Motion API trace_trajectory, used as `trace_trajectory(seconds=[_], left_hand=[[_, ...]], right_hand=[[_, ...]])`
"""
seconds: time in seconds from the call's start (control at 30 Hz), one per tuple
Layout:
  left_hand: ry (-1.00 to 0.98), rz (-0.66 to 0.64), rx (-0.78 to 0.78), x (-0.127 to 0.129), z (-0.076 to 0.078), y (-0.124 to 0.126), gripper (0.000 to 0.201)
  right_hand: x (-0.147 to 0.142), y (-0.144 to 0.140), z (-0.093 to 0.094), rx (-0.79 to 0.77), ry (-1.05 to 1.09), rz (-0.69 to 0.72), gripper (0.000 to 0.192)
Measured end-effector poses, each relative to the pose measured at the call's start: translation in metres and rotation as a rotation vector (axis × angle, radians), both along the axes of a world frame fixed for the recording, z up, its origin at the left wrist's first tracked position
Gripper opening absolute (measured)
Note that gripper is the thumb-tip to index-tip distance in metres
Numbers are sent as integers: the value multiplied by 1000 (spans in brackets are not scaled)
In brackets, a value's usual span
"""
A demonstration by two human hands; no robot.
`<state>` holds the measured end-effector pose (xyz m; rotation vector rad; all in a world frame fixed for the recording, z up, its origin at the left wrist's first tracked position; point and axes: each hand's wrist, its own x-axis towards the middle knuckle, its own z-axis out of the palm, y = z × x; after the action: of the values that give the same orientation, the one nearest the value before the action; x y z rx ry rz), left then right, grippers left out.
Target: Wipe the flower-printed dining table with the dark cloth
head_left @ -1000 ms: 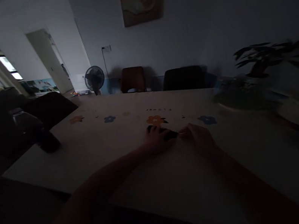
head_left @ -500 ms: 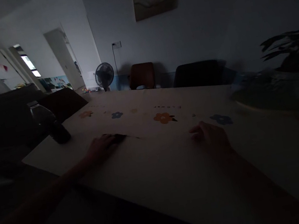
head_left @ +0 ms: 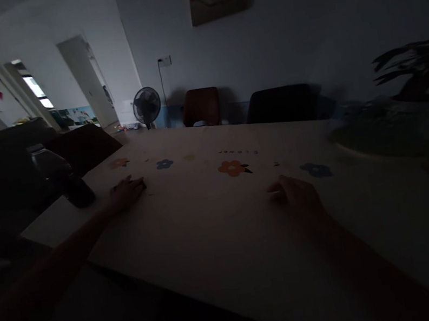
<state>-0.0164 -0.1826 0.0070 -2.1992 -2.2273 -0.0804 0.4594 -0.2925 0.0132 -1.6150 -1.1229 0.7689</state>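
Observation:
The room is dim and detail is poor. My left hand (head_left: 126, 193) rests low over the left part of the white table (head_left: 213, 248), its fingers bent over a small dark object (head_left: 144, 185) whose kind I cannot make out. A thin dark mark lies on the tabletop just right of those fingers. Left of that hand a dark-filled clear bottle (head_left: 63, 177) stands on the table. My right hand (head_left: 296, 193) hovers at or just above the tabletop on the right, fingers loosely curved and apart, with nothing seen in them. A printed blue flower (head_left: 316, 170) is nearest to it.
Printed flowers, among them an orange one (head_left: 233, 168), decorate the tabletop. A leafy plant (head_left: 416, 66) and a green mat-like area (head_left: 383, 137) occupy the right side. Chairs (head_left: 201, 107) and a standing fan (head_left: 147, 106) are beyond the far edge.
My left hand has moved left and away from me, toward the bottle, and the dark object has gone with it. My right hand has barely shifted. The view has turned slightly.

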Motion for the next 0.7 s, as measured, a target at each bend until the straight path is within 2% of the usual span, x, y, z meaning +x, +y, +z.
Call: trace_trajectory(seconds=[0.1,0.17,0.33,0.43,0.5,0.6,0.7], left_hand=[[-44,-18,-32,36,3,27,60],[-71,-87,-38,70,2,44,59],[-146,-360,-11,192,-6,75,51],[-196,-454,30,267,-8,85,45],[-216,-494,55,308,-8,88,41],[-225,-573,74,351,-7,87,37],[-241,-632,62,371,-4,87,37]], right_hand=[[1,3,-4,22,-4,36,51],[1,4,-6,30,-17,47,54],[1,5,-12,39,-28,68,54],[3,5,-15,44,-8,71,52],[3,5,-16,44,-13,83,50],[4,5,-13,39,-67,107,45],[5,3,-10,17,-90,118,45]])
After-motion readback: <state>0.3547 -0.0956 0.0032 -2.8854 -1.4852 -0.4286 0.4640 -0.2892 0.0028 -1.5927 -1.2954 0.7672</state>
